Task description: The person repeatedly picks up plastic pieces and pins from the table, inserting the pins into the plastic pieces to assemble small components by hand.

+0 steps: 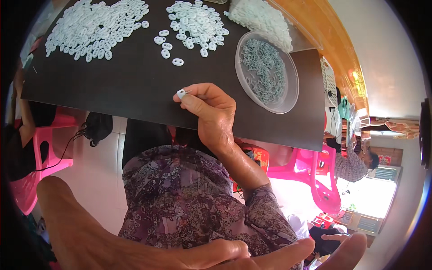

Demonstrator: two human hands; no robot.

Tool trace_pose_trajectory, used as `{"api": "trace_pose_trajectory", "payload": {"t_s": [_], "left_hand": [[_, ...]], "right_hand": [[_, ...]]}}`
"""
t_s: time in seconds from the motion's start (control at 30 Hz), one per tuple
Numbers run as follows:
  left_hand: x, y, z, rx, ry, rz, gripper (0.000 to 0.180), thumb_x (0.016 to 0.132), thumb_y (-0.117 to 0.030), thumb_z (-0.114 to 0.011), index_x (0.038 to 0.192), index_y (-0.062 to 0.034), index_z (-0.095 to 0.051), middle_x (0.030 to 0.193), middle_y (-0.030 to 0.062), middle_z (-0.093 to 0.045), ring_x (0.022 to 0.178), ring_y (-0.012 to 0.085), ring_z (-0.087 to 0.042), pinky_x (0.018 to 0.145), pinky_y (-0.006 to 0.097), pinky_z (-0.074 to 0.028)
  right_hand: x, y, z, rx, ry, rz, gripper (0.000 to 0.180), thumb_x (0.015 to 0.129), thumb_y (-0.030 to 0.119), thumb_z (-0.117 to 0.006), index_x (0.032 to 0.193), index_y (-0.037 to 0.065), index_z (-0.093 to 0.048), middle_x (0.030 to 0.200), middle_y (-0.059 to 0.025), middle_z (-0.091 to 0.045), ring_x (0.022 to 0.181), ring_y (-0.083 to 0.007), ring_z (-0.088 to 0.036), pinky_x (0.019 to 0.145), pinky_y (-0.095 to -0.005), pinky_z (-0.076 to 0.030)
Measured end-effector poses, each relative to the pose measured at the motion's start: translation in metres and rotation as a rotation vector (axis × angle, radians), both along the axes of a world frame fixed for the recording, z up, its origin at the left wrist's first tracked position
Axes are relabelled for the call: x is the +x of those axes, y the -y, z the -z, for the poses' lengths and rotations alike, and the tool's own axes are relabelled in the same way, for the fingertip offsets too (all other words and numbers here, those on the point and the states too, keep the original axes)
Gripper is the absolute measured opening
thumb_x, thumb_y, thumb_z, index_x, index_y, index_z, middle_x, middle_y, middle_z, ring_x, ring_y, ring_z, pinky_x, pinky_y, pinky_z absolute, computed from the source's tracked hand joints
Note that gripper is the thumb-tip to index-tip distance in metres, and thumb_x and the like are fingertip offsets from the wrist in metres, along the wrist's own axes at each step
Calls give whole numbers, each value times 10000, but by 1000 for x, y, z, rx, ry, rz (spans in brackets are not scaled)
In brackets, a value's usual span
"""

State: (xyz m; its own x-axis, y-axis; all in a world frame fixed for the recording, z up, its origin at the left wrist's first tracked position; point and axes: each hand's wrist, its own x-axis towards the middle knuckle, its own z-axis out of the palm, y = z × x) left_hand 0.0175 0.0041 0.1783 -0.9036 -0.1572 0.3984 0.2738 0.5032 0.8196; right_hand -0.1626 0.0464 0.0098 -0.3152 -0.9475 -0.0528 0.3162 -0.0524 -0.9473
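Note:
My right hand (215,110) is raised over the table's near edge. Its thumb and forefinger pinch a small white plastic piece (181,93); the fingertips hide part of it. My left hand (148,249) looms large and close at the bottom, fingers stretched to the right and nothing visible in them. Beyond the right hand, several loose white oval pieces with two holes (178,62) lie before a small pile of the same (200,24). Right of that hand stands a round clear plastic tub (291,101) of small grey screw-like parts (263,69).
A larger pile of white ovals (94,29) covers the far left of the dark table (130,85). White pieces (261,20) fill a clear tray at the far right. Pink plastic chairs (324,180) stand on both sides. Other people (353,164) are at left and right.

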Motion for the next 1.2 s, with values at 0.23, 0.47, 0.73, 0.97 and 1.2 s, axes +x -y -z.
{"api": "trace_pose_trajectory", "payload": {"t_s": [0.23,0.47,0.73,0.97,1.2], "left_hand": [[0,2,6,43,27,30,146,889,-112,-550,992,-53,-635,954,113,-686,887,337,-636,816,397,-481],[11,1,1,44,68,31,158,902,-111,-543,1010,-47,-638,965,116,-687,905,347,-636,835,404,-481],[20,-3,-3,78,79,54,171,916,-110,-535,1032,-40,-640,978,118,-688,926,358,-636,856,412,-481],[27,3,-2,77,111,72,182,929,-109,-529,1050,-34,-642,988,120,-689,944,368,-636,875,419,-480],[67,-5,20,-428,-160,-168,93,772,-184,-613,827,-109,-614,796,78,-641,659,187,-627,586,286,-489]], "right_hand": [[-1,2,-3,-13,6,16,104,811,-6,-623,908,-42,-628,867,-123,-670,790,-141,-602,733,-255,-464],[-3,1,-1,12,-14,29,100,804,-6,-627,898,-41,-630,855,-122,-668,784,-144,-601,731,-252,-462],[4,4,-4,12,-5,23,104,806,-3,-628,901,-46,-628,861,-124,-667,775,-142,-596,733,-255,-461],[0,4,0,28,-37,37,107,813,4,-624,906,-48,-625,863,-126,-667,770,-139,-594,735,-252,-461],[16,7,-10,6,-6,-13,108,804,2,-623,897,-52,-630,866,-127,-667,770,-140,-596,731,-251,-464]]}}
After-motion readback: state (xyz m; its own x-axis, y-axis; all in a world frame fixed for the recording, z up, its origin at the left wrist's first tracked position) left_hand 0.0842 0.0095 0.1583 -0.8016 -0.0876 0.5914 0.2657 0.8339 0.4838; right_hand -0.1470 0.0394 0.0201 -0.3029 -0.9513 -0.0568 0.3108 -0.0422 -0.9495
